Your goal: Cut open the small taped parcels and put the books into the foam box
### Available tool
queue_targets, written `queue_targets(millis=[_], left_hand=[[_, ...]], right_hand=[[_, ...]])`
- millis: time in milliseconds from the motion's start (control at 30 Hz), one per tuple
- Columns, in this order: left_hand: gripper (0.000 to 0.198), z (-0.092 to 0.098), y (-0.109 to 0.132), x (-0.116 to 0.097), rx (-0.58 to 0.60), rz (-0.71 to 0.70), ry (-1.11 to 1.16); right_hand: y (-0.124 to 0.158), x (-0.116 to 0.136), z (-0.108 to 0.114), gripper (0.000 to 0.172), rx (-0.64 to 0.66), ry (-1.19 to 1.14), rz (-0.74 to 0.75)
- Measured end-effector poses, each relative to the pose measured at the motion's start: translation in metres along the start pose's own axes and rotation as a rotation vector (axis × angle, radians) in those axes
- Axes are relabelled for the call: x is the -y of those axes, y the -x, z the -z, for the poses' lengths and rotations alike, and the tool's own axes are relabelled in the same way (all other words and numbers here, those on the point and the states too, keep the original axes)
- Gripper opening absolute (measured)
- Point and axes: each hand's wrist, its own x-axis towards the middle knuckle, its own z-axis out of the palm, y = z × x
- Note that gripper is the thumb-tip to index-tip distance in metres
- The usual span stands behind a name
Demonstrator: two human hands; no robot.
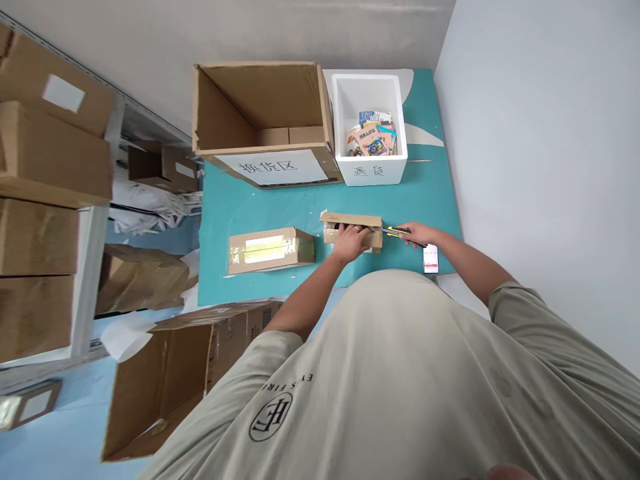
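A small cardboard parcel [351, 222] lies on the teal table [280, 207] in front of me. My left hand [350, 241] rests on top of it, fingers curled over its near side, holding it still. A yellow and black utility knife [395, 231] is gripped in my right hand [419, 234], with its blade pointing at the parcel's right end. Further left on the table lies a second taped parcel [271, 249], untouched.
At the table's back stand a large open cardboard box [260, 120] with a paper label and a white foam box [369, 127] holding colourful packets. A small white card [431, 259] lies by my right wrist. Cardboard boxes [45, 200] fill shelves at left; an open carton [170, 373] sits on the floor.
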Motion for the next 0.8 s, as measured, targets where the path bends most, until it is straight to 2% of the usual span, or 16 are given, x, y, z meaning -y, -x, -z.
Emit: queue_targets(millis=[300, 433, 633, 800], left_hand=[[0.051, 0.000, 0.005, 0.001, 0.004, -0.062, 0.016], [0.048, -0.001, 0.006, 0.003, 0.023, -0.052, 0.016], [0.045, -0.004, 0.006, 0.002, 0.061, -0.053, -0.019], [0.045, -0.007, 0.006, 0.007, 0.034, -0.058, 0.003]], right_hand=[[-0.005, 0.004, 0.000, 0.047, 0.033, 0.186, -0.016], [-0.007, 0.004, -0.001, 0.052, 0.052, 0.184, -0.010], [0.000, 0.003, -0.001, 0.042, 0.099, 0.127, -0.020], [-0.003, 0.012, -0.011, 0.043, 0.040, 0.189, -0.005]])
